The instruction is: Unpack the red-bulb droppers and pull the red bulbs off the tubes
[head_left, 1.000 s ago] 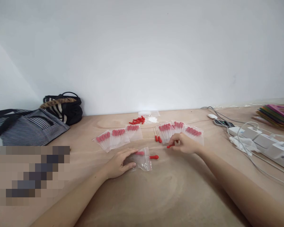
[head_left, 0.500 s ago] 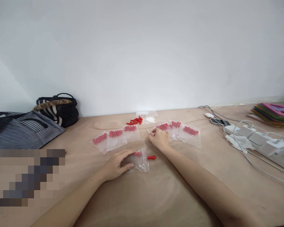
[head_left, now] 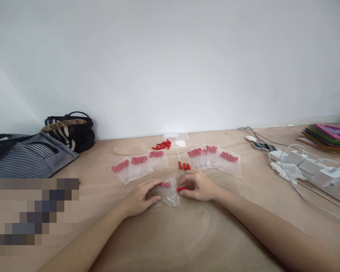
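Note:
My left hand is closed on a clear zip bag, steadying it on the table with fingers and thumb at its left part. Inside the bag shows one red bulb. At the bag's mouth, my right hand pinches the red bulb of a dropper; the rest of this dropper is hard to make out through the plastic. Just beyond my right hand lie several loose droppers, red bulbs towards me and thin clear stems pointing away.
Filled bags of red-bulbed droppers fan out at left and right. Behind them lie loose red bulbs and flat clear bags. A power strip with cables and a stack of coloured sheets are at right, a striped bag at left.
My right hand has come back towards me from the loose droppers to the bag's mouth and taken hold of the red bulb there. My left hand has kept its place.

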The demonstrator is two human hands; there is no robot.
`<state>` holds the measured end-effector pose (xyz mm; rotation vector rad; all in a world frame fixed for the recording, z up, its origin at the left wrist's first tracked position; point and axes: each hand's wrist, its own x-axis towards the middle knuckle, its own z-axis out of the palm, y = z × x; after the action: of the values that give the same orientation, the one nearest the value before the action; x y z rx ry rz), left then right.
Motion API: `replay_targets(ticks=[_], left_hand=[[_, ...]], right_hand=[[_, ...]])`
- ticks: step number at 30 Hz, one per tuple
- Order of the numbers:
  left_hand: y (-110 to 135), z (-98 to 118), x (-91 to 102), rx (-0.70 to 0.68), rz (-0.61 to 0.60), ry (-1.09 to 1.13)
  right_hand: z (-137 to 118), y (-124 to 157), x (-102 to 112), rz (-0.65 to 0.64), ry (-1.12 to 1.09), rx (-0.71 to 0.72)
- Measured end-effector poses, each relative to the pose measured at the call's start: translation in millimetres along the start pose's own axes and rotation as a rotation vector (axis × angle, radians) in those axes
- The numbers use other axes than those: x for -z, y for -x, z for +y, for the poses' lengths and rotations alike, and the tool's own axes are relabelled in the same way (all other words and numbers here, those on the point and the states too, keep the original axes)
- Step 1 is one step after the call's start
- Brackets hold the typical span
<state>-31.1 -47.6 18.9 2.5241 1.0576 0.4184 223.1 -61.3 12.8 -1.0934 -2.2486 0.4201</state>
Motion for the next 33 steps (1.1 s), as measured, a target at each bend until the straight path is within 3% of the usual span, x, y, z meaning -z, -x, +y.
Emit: replay_targets(ticks=[3, 8, 12, 18, 22, 30, 33], left_hand=[[0.7, -0.8, -1.1, 0.002, -0.002, -0.006], [0.3, -2.8, -3.8, 0.000, 0.005, -0.011], [-0.1, -2.8, -4.2, -0.009, 0.005, -0.010], [0.7, -1.6, -3.4, -0.041, 0.008, -0.001], [0.8, -1.9, -2.7, -0.016, 0.000, 0.006], [0.9, -2.9, -2.6, -0.015, -0.009, 0.009], [0.2, -2.1, -2.2, -0.025, -0.008, 0.017]], right_hand=[[-2.8, 3.6, -4.7, -0.038, 0.038, -0.007], [-14.4, -10.6, -20.4, 0.051, -0.009, -0.110], [-23.4, -21.1, -29.3, 0.019, 0.056, -0.238], [-25.8, -28.4, -34.5, -0.008, 0.136, -0.269], [-22.5, -21.0, -28.0, 0.009, 0.106, -0.231], [-5.6, 1.5, 7.2, -0.084, 0.083, -0.265], [-3.8, 1.2, 8.6, -0.105, 0.082, -0.234]])
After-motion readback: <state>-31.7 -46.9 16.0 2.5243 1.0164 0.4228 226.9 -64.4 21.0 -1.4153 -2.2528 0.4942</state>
